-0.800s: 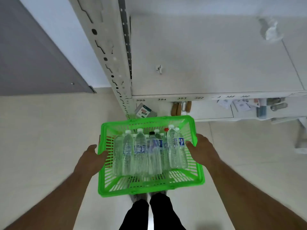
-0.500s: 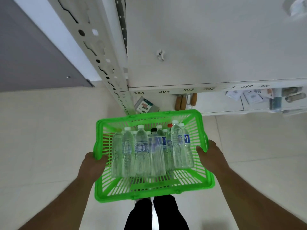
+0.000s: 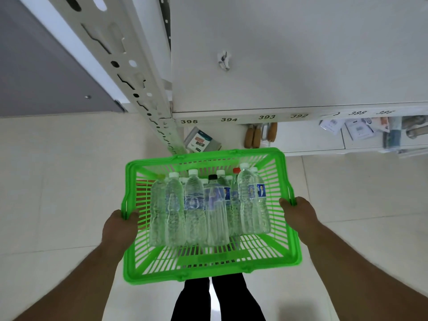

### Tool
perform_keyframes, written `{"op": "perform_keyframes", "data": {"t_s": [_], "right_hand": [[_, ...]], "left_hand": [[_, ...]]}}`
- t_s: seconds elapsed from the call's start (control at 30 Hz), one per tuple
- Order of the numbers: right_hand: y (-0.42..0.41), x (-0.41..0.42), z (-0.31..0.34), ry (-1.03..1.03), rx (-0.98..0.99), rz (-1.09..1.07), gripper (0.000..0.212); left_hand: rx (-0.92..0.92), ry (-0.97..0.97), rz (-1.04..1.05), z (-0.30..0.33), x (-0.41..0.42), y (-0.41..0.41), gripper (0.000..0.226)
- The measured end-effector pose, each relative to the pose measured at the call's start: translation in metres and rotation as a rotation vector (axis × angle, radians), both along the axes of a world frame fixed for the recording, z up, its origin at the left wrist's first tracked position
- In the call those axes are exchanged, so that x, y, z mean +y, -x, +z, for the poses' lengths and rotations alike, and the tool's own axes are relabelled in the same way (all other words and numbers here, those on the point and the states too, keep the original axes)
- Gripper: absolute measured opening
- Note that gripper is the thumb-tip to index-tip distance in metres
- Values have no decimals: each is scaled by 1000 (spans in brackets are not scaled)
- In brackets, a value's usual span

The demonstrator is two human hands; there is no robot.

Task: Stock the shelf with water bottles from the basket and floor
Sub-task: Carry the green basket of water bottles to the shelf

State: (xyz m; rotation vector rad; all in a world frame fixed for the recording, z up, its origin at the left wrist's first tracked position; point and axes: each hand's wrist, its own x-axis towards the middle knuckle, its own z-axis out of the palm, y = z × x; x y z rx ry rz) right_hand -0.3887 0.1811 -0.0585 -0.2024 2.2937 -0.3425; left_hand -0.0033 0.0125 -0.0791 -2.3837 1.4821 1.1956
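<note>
Green basket (image 3: pixel 290 230) holds clear water bottles (image 3: pixel 196 209) lying together

Your left hand (image 3: pixel 119 230) and right hand (image 3: pixel 298 216) hid their fingers behind the basket (image 3: pixel 208 262) rims. Bottles (image 3: pixel 208 209) in the back row showed only caps. The shelf (image 3: pixel 289 66) ran off the top and right edges; papers (image 3: pixel 356 128) beneath it were too blurred to read

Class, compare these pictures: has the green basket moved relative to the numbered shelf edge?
Yes. The green basket, gripped by the left hand and right hand, has come closer to the numbered shelf edge.
</note>
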Motion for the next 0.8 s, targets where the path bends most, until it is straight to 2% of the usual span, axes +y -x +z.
{"op": "perform_keyframes", "data": {"t_s": [0.2, 0.4, 0.57, 0.8], "right_hand": [[9, 3, 13, 16, -32, 34, 34], [16, 26, 55, 46, -56, 49, 34], [20, 69, 101, 88, -81, -71, 33], [18, 156, 167, 107, 35, -257, 36]], "left_hand": [[-5, 7, 11, 17, 2, 3, 35], [-59, 38, -74, 68, 12, 11, 35], [-58, 52, -172, 122, 25, 26, 37], [25, 59, -400, 182, 34, 78, 31]]}}
